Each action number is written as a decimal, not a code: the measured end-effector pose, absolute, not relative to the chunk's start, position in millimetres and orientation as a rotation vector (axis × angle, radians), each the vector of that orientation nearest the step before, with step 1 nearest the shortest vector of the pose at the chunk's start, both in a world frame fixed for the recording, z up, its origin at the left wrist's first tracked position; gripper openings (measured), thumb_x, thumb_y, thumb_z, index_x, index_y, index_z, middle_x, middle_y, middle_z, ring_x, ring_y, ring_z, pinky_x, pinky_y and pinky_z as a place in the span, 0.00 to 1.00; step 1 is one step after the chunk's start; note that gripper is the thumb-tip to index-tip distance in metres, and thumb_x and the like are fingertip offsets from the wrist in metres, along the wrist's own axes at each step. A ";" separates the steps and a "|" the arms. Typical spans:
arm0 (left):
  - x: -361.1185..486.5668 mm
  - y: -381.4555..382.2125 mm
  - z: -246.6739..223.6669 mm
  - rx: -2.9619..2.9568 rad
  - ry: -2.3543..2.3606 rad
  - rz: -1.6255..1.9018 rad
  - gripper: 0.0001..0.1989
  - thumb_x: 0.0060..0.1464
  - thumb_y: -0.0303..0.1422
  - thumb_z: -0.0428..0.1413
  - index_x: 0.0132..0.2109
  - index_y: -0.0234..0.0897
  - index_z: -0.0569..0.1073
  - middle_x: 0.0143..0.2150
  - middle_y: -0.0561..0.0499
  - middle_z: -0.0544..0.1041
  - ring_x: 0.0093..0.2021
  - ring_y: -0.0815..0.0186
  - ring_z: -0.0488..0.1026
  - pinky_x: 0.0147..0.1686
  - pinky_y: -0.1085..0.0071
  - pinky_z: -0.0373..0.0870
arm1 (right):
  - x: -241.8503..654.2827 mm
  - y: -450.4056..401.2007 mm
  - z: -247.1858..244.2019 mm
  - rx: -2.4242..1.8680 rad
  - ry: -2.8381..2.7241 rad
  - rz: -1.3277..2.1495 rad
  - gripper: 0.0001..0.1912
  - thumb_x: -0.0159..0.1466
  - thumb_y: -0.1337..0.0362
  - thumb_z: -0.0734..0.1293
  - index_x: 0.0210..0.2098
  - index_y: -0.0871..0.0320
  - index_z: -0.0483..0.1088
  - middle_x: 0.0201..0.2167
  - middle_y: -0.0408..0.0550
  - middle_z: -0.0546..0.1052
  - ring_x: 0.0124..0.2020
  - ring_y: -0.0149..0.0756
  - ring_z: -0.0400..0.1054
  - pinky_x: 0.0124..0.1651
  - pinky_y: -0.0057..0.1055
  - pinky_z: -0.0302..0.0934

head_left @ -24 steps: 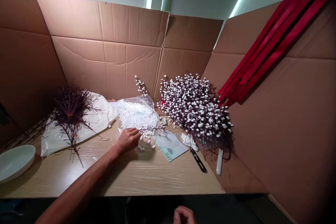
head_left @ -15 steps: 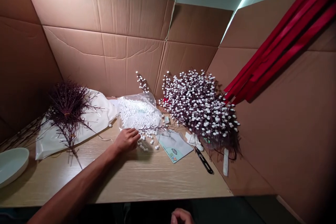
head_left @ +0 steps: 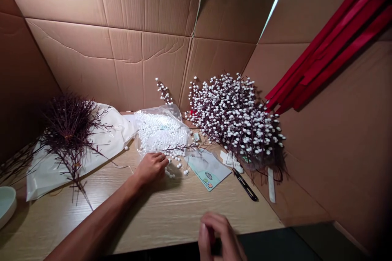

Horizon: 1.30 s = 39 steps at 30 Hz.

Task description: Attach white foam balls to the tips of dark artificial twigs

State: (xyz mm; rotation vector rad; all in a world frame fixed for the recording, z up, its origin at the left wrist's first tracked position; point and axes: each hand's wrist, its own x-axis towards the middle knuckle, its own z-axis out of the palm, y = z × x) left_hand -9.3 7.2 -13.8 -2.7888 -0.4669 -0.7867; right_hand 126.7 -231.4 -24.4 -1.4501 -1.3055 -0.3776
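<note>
My left hand [head_left: 152,167] rests on the table at the front of a clear plastic bag [head_left: 165,130] full of small white foam balls. Its fingers are curled downward, and whatever is under them is hidden. Loose white balls [head_left: 179,165] lie just right of its fingertips. A thin bare dark twig [head_left: 183,147] runs across the bag's front, close to the knuckles. At the table's front edge my right hand [head_left: 220,232] is raised with bent fingers and the thumb close to the index finger. It is slightly blurred, and I cannot see what is in it.
Bare dark branches [head_left: 69,130] lie on a white bag [head_left: 104,151] at left, near a pale dish [head_left: 6,206]. At right stand many white-berried branches [head_left: 235,118], a printed card [head_left: 211,173], and a black craft knife [head_left: 246,185]. Cardboard walls [head_left: 128,49] enclose the table; red ribbons [head_left: 324,53] hang right.
My right hand has risen further into view from the bottom edge. The left hand stays by the loose balls with fingers curled. The whole view has shifted slightly.
</note>
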 end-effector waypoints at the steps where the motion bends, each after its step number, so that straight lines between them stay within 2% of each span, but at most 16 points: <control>1: -8.6 6.2 -13.4 -2.794 -0.462 -0.784 0.10 0.46 0.18 0.51 0.30 0.39 0.68 0.27 0.51 0.73 0.28 0.63 0.71 0.28 0.68 0.64 | 135.6 -217.4 -7.6 -1.418 -1.439 -0.350 0.07 0.68 0.72 0.64 0.42 0.55 0.71 0.32 0.47 0.77 0.29 0.33 0.72 0.33 0.28 0.66; 3: -7.8 4.7 -12.4 -2.800 -0.464 -0.782 0.10 0.45 0.18 0.51 0.30 0.39 0.68 0.27 0.51 0.74 0.28 0.63 0.71 0.28 0.67 0.64 | 155.8 -180.3 24.3 -1.422 -1.560 -0.382 0.05 0.69 0.71 0.63 0.41 0.55 0.68 0.29 0.45 0.74 0.27 0.33 0.69 0.34 0.29 0.66; 6: -7.7 3.8 -10.3 -2.809 -0.494 -0.777 0.10 0.46 0.19 0.51 0.30 0.39 0.68 0.26 0.51 0.74 0.28 0.63 0.72 0.28 0.67 0.64 | 187.0 -110.8 57.1 -1.630 -1.607 -0.404 0.05 0.71 0.66 0.61 0.38 0.55 0.67 0.32 0.47 0.76 0.31 0.35 0.71 0.36 0.30 0.64; 9: -8.8 2.3 -7.7 -2.826 -0.547 -0.767 0.09 0.48 0.19 0.51 0.32 0.39 0.69 0.27 0.50 0.75 0.29 0.62 0.72 0.29 0.66 0.65 | 215.4 -50.9 63.4 -1.769 -1.605 -0.413 0.06 0.69 0.65 0.63 0.34 0.56 0.67 0.32 0.51 0.77 0.33 0.40 0.71 0.37 0.34 0.60; 12: -10.2 -1.5 -3.7 -2.841 -0.630 -0.753 0.10 0.47 0.19 0.51 0.33 0.38 0.69 0.29 0.49 0.75 0.29 0.61 0.73 0.29 0.66 0.66 | 236.1 -23.6 50.7 -1.892 -1.577 -0.436 0.13 0.69 0.61 0.63 0.28 0.56 0.67 0.30 0.56 0.78 0.33 0.45 0.70 0.36 0.37 0.55; 16: -9.4 -7.5 2.9 -2.851 -0.762 -0.719 0.09 0.53 0.20 0.51 0.37 0.37 0.72 0.34 0.48 0.78 0.34 0.62 0.75 0.31 0.67 0.67 | 246.5 -23.0 29.4 -1.901 -1.624 -0.421 0.20 0.72 0.56 0.61 0.25 0.54 0.65 0.24 0.53 0.75 0.26 0.43 0.67 0.33 0.37 0.50; 19: -6.4 -9.0 4.0 -2.870 -0.845 -0.671 0.06 0.57 0.24 0.53 0.39 0.37 0.73 0.37 0.48 0.79 0.34 0.63 0.76 0.30 0.67 0.66 | 243.6 -24.6 21.4 -1.804 -1.744 -0.382 0.19 0.71 0.55 0.62 0.25 0.54 0.63 0.24 0.49 0.75 0.27 0.41 0.67 0.35 0.36 0.53; 20: -5.5 -8.9 3.0 -2.875 -0.874 -0.656 0.05 0.58 0.26 0.53 0.39 0.37 0.74 0.37 0.48 0.79 0.34 0.62 0.76 0.29 0.67 0.66 | 241.2 -24.6 20.6 -1.772 -1.769 -0.378 0.19 0.71 0.55 0.62 0.25 0.54 0.63 0.24 0.48 0.74 0.28 0.42 0.68 0.36 0.36 0.55; 24: -3.8 -8.0 -3.4 -2.890 -0.956 -0.606 0.06 0.61 0.28 0.53 0.38 0.36 0.75 0.36 0.46 0.79 0.32 0.61 0.76 0.29 0.65 0.66 | 230.7 -25.9 19.6 -1.656 -1.804 -0.422 0.12 0.69 0.56 0.65 0.33 0.56 0.70 0.36 0.53 0.76 0.43 0.47 0.70 0.49 0.39 0.60; 26: -3.7 -8.0 -5.5 -2.896 -0.981 -0.596 0.06 0.61 0.28 0.53 0.39 0.36 0.75 0.36 0.46 0.79 0.32 0.60 0.76 0.29 0.65 0.66 | 228.2 -27.2 16.1 -1.609 -1.877 -0.373 0.09 0.68 0.57 0.66 0.35 0.56 0.71 0.34 0.50 0.75 0.40 0.45 0.69 0.46 0.38 0.61; 28: -3.9 -8.5 -5.8 -2.905 -1.001 -0.592 0.06 0.61 0.28 0.53 0.39 0.36 0.75 0.36 0.47 0.79 0.32 0.61 0.76 0.29 0.66 0.66 | 227.9 -27.2 9.5 -1.669 -1.948 -0.285 0.08 0.65 0.58 0.69 0.33 0.55 0.71 0.29 0.48 0.73 0.34 0.43 0.69 0.41 0.37 0.61; 33: -4.8 -10.4 -1.7 -2.939 -1.053 -0.608 0.06 0.61 0.28 0.53 0.37 0.37 0.75 0.35 0.48 0.79 0.32 0.62 0.76 0.29 0.67 0.64 | 226.4 -24.2 -1.9 -1.680 -2.007 -0.263 0.01 0.62 0.67 0.67 0.34 0.57 0.69 0.25 0.46 0.71 0.31 0.43 0.69 0.39 0.37 0.60; 37: -5.2 -12.0 2.0 -2.979 -1.103 -0.671 0.08 0.62 0.28 0.51 0.36 0.37 0.74 0.35 0.47 0.79 0.32 0.63 0.76 0.30 0.67 0.63 | 220.9 -28.1 7.6 -1.695 -1.929 -0.326 0.04 0.63 0.70 0.64 0.35 0.56 0.69 0.25 0.43 0.71 0.29 0.39 0.68 0.37 0.34 0.58; 39: -4.6 -12.8 2.7 -2.984 -1.144 -0.723 0.08 0.63 0.28 0.50 0.39 0.37 0.74 0.36 0.47 0.80 0.31 0.63 0.75 0.30 0.67 0.63 | 219.6 -30.9 15.0 -1.682 -1.888 -0.377 0.04 0.63 0.70 0.64 0.36 0.56 0.70 0.25 0.43 0.71 0.30 0.39 0.68 0.39 0.35 0.58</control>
